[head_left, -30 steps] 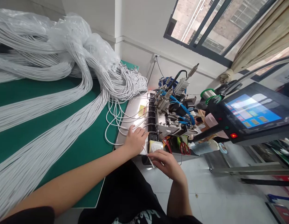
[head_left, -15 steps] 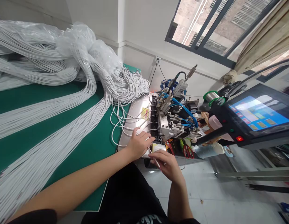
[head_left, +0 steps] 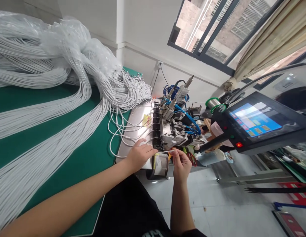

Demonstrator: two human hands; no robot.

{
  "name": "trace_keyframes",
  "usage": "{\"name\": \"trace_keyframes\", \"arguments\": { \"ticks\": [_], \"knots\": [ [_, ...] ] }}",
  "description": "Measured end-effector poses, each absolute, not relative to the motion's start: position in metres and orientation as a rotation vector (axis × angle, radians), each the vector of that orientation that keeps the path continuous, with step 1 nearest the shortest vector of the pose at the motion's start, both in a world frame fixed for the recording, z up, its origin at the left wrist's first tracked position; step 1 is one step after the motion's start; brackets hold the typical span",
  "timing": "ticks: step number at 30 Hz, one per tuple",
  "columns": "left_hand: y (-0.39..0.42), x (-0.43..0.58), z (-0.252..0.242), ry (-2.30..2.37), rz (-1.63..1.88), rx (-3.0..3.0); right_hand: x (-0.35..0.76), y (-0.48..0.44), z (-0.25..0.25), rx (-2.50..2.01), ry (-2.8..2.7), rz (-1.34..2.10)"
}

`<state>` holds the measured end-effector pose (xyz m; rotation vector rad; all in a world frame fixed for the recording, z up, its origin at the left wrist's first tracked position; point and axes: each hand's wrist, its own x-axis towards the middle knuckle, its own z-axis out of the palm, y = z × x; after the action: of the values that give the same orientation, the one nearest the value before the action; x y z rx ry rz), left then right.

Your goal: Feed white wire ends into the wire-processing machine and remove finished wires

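Observation:
A thin white cable [head_left: 165, 151] stretches nearly level between my two hands at the near corner of the machine. My left hand [head_left: 141, 154] closes on it over the metal plate, thumb and fingers toward the right. The cable's end sits in a pinch of my right hand [head_left: 181, 163], held out past the plate. Just beyond, the bench machine [head_left: 171, 128] has metal slides and blue air hoses. Several white cables run into its dark slotted holder [head_left: 156, 126] from the left. Fingertip detail at the cable end is too small to make out.
Bundles of white cables [head_left: 76, 141] lie on the green table [head_left: 98, 200], partly in clear plastic. To the right are a touchscreen [head_left: 256, 120] on an arm, a wire spool [head_left: 213, 104] and red-handled scissors [head_left: 192, 158]. A clear-sided container [head_left: 160, 164] stands below my hands.
My right hand has moved up and slightly right, turning upright. The cable, slanting down before, is now stretched almost level between my hands. The view has shifted slightly right.

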<state>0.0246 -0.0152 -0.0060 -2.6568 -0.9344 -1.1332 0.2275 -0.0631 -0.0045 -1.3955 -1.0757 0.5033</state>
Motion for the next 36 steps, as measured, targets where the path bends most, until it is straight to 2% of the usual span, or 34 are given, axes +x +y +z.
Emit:
{"name": "trace_keyframes", "arguments": {
  "ticks": [6, 11, 20, 29, 36],
  "knots": [
    [-0.015, 0.024, -0.006, -0.984, -1.119, -2.624, 0.231, -0.059, 0.001, -1.23, -1.14, 0.749],
    [-0.016, 0.024, -0.004, -1.05, -1.035, -2.651, 0.247, -0.053, -0.004, -1.261, -1.129, 0.945],
    [-0.019, 0.026, -0.001, -1.116, -0.93, -2.647, 0.25, -0.044, -0.01, -1.619, -1.47, 0.502],
    [-0.02, 0.028, -0.001, -1.242, -0.954, -2.536, 0.247, -0.024, -0.03, -1.411, -1.445, 0.696],
    [-0.021, 0.028, 0.001, -1.243, -0.979, -2.52, 0.244, -0.022, -0.025, -1.424, -1.4, 0.747]
  ]
}}
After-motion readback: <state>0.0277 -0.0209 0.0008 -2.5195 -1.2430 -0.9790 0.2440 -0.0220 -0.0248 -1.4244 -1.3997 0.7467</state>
